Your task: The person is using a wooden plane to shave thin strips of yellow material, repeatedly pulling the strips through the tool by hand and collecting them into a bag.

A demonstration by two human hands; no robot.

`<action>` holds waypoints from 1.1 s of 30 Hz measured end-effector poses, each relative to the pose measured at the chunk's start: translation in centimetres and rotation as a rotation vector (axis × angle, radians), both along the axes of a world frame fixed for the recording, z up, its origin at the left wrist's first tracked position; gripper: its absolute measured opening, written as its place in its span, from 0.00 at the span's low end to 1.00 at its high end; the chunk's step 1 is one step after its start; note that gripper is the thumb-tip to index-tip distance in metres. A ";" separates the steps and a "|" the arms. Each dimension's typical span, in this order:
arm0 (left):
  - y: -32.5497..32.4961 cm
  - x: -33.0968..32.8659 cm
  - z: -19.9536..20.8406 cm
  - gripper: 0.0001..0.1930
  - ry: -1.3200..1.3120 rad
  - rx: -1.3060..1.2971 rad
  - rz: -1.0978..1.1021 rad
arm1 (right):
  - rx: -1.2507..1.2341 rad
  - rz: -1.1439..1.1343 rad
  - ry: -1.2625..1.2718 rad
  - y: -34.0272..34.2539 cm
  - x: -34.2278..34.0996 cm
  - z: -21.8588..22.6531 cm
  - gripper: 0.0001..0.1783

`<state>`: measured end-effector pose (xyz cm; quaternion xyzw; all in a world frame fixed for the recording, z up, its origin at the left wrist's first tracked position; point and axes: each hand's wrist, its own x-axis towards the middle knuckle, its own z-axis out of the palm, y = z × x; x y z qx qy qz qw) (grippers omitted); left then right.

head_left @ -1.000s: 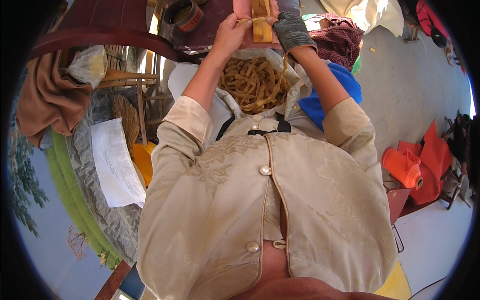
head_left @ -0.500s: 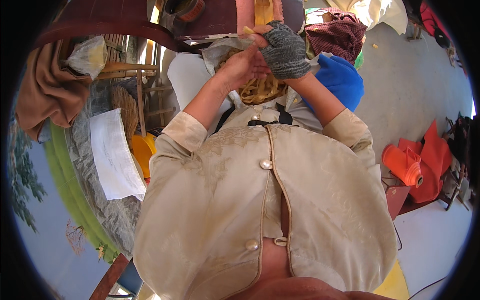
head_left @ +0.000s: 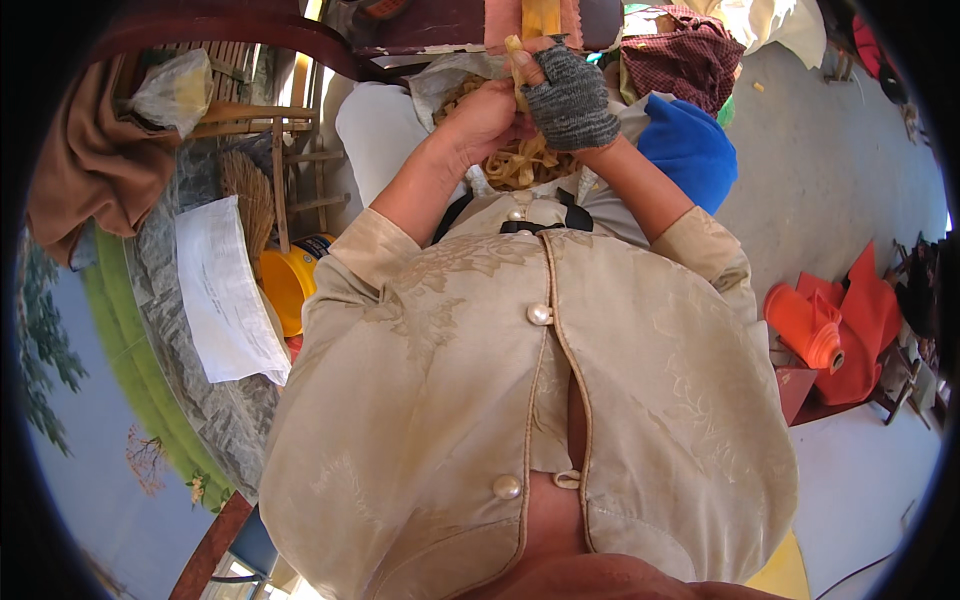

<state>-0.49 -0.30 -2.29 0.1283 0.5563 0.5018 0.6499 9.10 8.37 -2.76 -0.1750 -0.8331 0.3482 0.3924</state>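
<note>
My right hand (head_left: 568,100), in a grey knitted fingerless glove, pinches a pale yellow strip (head_left: 515,46) under its thumb. One end of the strip pokes up past the thumb. My bare left hand (head_left: 490,118) is closed just beside it, at the strip's lower part; its fingertips are partly hidden. Beneath both hands, many loose curled strips (head_left: 528,166) lie in a whitish bag (head_left: 432,84) on my lap. Beyond my hands, a flat yellowish piece (head_left: 541,16) rests on a pink cloth (head_left: 498,26) at the edge of a dark red table (head_left: 430,30).
A blue cloth (head_left: 686,152) and a dark checked cloth (head_left: 680,60) are to the right. An orange-red cone spool (head_left: 805,328) is farther right. On the left are a bamboo chair (head_left: 280,185), a yellow bucket (head_left: 285,285), a white cloth (head_left: 222,290) and a brown cloth (head_left: 100,180).
Both hands have come slightly nearer together. My left hand, fingers extended before, is now closed by the strip. The strip's end now points upward, and the view has shifted a little.
</note>
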 end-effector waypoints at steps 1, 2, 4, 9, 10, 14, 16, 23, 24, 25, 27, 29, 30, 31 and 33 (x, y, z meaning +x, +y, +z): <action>-0.1 -0.4 0.1 0.12 0.426 0.093 -0.085 | -0.057 -0.011 -0.039 0.2 0.1 -0.3 0.13; -0.3 -0.9 0.1 0.12 0.852 0.185 -0.171 | -0.114 -0.023 -0.078 0.4 0.3 -0.7 0.13; -0.4 -1.0 0.7 0.11 1.386 0.390 -0.129 | -0.143 0.029 -0.047 1.1 0.0 -2.0 0.14; -0.1 -0.3 2.7 0.13 1.463 0.716 0.232 | -1.435 0.349 -0.021 0.3 -0.4 -0.3 0.13; -0.1 -0.3 2.9 0.13 1.401 0.713 0.222 | -1.429 0.329 -0.050 0.3 -0.2 0.2 0.13; 0.1 -1.1 2.6 0.08 1.437 0.613 0.060 | -0.680 0.198 -0.237 0.6 1.3 2.7 0.15; 0.4 -1.1 2.7 0.07 1.035 0.587 0.077 | 0.013 0.111 -0.061 0.4 1.7 1.5 0.17; 0.1 -1.3 3.5 0.09 0.127 0.586 0.133 | -0.062 0.051 -0.215 1.4 3.0 4.0 0.19; 0.2 -1.3 3.4 0.08 0.215 0.612 0.153 | -0.147 0.084 -0.181 1.5 3.0 4.2 0.19; 0.3 -1.1 3.2 0.07 0.303 0.635 0.171 | -0.263 0.133 -0.192 1.4 2.9 4.3 0.18; 0.4 -1.3 2.7 0.05 0.486 0.651 0.189 | -0.496 0.232 -0.212 1.2 2.6 4.4 0.15; 0.2 -2.0 2.4 0.04 0.676 0.633 0.190 | -0.742 0.279 -0.208 1.3 2.3 4.5 0.14; 0.2 -1.9 2.3 0.04 0.693 0.622 0.220 | -0.865 0.302 -0.206 1.4 2.1 4.4 0.13; 0.2 -1.6 2.3 0.04 0.708 0.610 0.251 | -0.842 0.281 -0.147 1.4 1.9 4.3 0.13; 0.0 -0.8 2.9 0.05 0.731 0.621 0.280 | -0.796 0.240 -0.030 1.5 1.5 3.8 0.13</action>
